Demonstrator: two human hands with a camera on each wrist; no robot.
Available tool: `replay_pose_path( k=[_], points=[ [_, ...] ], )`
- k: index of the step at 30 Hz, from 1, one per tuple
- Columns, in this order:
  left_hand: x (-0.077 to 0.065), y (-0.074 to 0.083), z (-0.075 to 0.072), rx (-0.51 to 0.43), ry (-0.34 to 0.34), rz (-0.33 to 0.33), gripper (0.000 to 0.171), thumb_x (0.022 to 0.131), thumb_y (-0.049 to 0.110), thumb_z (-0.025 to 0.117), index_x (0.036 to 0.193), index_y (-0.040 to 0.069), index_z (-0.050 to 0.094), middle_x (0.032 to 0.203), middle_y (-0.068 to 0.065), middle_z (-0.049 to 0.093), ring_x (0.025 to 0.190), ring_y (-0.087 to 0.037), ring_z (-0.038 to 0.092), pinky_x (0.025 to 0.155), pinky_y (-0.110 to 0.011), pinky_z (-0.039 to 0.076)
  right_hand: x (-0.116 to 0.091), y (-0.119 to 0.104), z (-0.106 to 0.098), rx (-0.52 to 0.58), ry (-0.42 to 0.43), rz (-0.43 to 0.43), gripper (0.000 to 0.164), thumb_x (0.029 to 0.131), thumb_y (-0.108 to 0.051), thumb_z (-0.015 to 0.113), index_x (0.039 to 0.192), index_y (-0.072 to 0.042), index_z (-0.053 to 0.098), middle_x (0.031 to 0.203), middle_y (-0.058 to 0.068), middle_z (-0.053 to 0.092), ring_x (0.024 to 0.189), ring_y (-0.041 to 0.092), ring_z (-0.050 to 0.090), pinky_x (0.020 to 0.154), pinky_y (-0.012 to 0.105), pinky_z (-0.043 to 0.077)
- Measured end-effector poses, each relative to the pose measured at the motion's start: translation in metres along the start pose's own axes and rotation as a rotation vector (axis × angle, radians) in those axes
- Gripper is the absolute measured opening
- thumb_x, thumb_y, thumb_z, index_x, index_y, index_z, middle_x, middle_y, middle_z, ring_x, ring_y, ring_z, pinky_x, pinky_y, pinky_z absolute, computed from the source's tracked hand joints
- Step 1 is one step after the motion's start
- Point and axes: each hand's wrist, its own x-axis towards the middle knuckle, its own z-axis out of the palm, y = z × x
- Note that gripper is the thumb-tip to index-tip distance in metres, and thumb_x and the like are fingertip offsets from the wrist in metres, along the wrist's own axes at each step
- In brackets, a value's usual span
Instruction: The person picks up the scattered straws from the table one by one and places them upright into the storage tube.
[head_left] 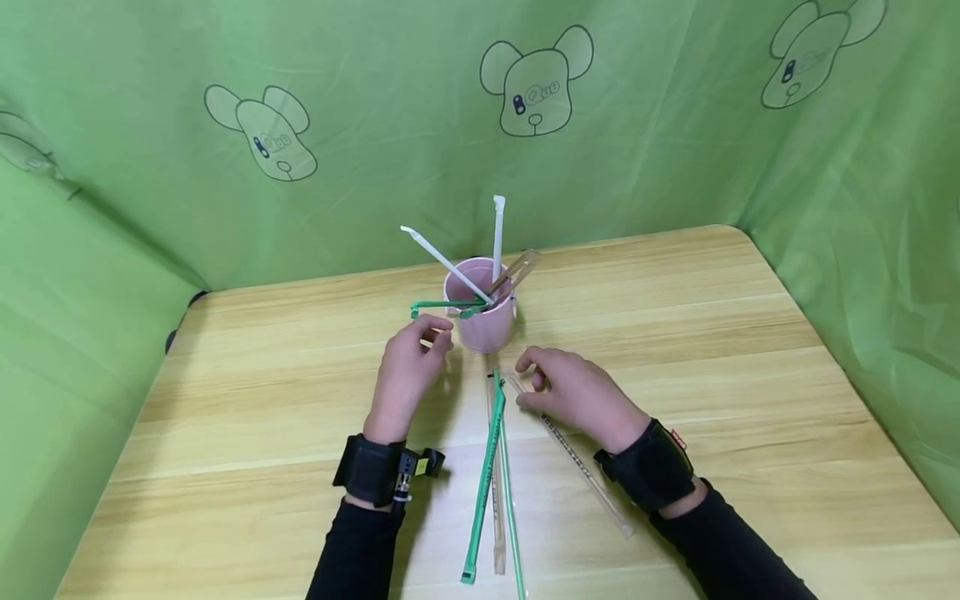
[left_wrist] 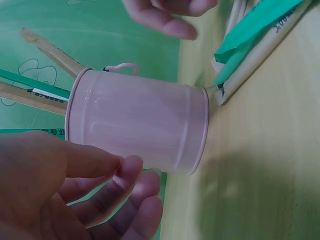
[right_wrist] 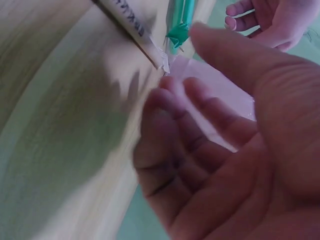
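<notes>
A pink bucket (head_left: 486, 332) stands upright near the back of the table. In it lean two white paper-wrapped straws (head_left: 442, 257), green wrapped straws (head_left: 450, 303) and brownish ones in clear wrappers (head_left: 527, 263). My left hand (head_left: 414, 362) hovers at the bucket's left front, thumb and index tips close together with nothing seen between them. To the front right, my right hand (head_left: 573, 390) is loosely bent and holds nothing, above the top end of a clear-wrapped straw (head_left: 587, 473). Between my forearms lie green wrapped straws (head_left: 486, 487) and a brownish one (head_left: 498, 533).
The pale wooden table (head_left: 750, 400) has a rounded back corner at the right. Green cloth (head_left: 420, 108) printed with bear outlines hangs behind and along both sides. Black straps (head_left: 651, 467) wrap both wrists.
</notes>
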Motion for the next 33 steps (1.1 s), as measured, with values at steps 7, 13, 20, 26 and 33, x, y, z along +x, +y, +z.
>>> replay_pose_path(
  k=[7, 13, 20, 26, 33],
  points=[
    [-0.001, 0.001, 0.001, -0.001, -0.033, -0.006, 0.022, 0.107, 0.013, 0.063, 0.125, 0.004, 0.072, 0.103, -0.010, 0.074, 0.080, -0.023, 0.068, 0.069, -0.039, 0.054, -0.003, 0.003, 0.006, -0.015, -0.025, 0.018, 0.029, 0.092, -0.005, 0.079, 0.118, -0.004, 0.066, 0.079, 0.000, 0.054, 0.068, 0.016, 0.049, 0.067, 0.033, 0.043],
    [0.000, 0.000, 0.003, 0.016, -0.049, -0.019, 0.022, 0.107, 0.013, 0.063, 0.125, 0.005, 0.073, 0.105, -0.010, 0.072, 0.079, -0.022, 0.067, 0.068, -0.038, 0.053, -0.002, -0.002, 0.010, -0.045, -0.001, 0.010, 0.027, 0.090, 0.001, 0.071, 0.117, -0.001, 0.068, 0.076, -0.003, 0.057, 0.065, 0.014, 0.052, 0.063, 0.032, 0.045],
    [-0.001, -0.001, 0.004, 0.050, -0.077, -0.042, 0.021, 0.107, 0.016, 0.063, 0.123, 0.006, 0.074, 0.103, -0.010, 0.071, 0.075, -0.022, 0.065, 0.066, -0.037, 0.051, 0.000, -0.005, 0.011, -0.095, 0.008, 0.047, 0.028, 0.089, -0.001, 0.070, 0.117, 0.002, 0.070, 0.079, -0.003, 0.062, 0.069, 0.015, 0.058, 0.067, 0.037, 0.051],
    [-0.001, -0.003, 0.005, 0.068, -0.116, -0.061, 0.023, 0.108, 0.018, 0.064, 0.123, 0.005, 0.074, 0.103, -0.010, 0.071, 0.075, -0.023, 0.064, 0.067, -0.037, 0.051, 0.002, -0.003, 0.011, -0.075, 0.031, 0.099, 0.024, 0.090, -0.006, 0.071, 0.112, 0.002, 0.073, 0.085, 0.000, 0.067, 0.078, 0.018, 0.063, 0.076, 0.041, 0.056],
    [-0.001, -0.003, 0.006, 0.112, -0.169, -0.078, 0.024, 0.109, 0.022, 0.063, 0.122, 0.006, 0.075, 0.102, -0.009, 0.071, 0.079, -0.024, 0.064, 0.072, -0.039, 0.052, 0.001, -0.005, 0.007, -0.023, 0.043, 0.106, 0.007, 0.091, -0.008, 0.071, 0.098, -0.006, 0.073, 0.086, 0.000, 0.065, 0.078, 0.017, 0.060, 0.073, 0.037, 0.052]
  ],
)
